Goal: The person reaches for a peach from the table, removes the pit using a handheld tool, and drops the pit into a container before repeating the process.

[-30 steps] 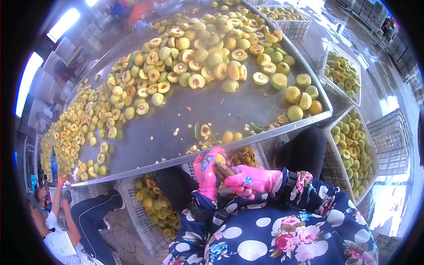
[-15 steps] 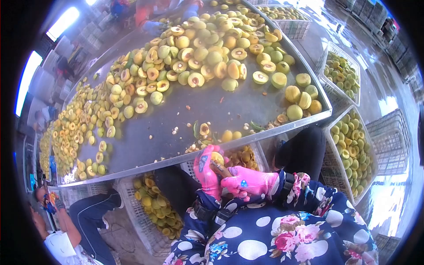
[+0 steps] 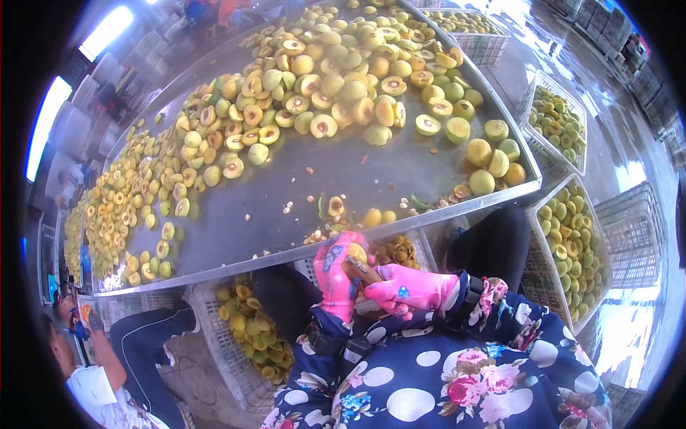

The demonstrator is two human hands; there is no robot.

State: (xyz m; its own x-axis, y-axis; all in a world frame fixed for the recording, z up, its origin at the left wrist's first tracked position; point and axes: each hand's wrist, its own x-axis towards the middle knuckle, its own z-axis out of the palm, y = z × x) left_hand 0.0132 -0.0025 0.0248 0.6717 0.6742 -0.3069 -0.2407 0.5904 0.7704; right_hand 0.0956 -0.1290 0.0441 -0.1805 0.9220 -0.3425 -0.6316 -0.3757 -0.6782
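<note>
In a pink glove, my left hand [image 3: 336, 279] is closed around a yellow peach half [image 3: 356, 252] just off the table's near edge. My right hand [image 3: 414, 289], also gloved in pink, grips a short, narrow hand tool [image 3: 363, 270] with a brownish shaft. The tool points at the fruit, and its tip is hidden against it. Under my hands sits a crate holding yellow peach pieces [image 3: 397, 250]. On the metal table [image 3: 279, 227], just beyond my hands, lie a cut peach half [image 3: 336, 206], a few whole-looking pieces [image 3: 372, 217] and scattered pale pits.
Halved peaches [image 3: 314, 86] heap across the table's middle and far side. A raised metal rim [image 3: 457, 213] edges it. Crates of peaches [image 3: 568, 247] stand on the right, another [image 3: 250, 329] at lower left. A co-worker [image 3: 100, 386] sits at far left. Wet floor shows at right.
The view has shifted slightly. My hands stay together at the fruit, with the tool held against it. The arms of a co-worker across the table have drawn back from the heap.
</note>
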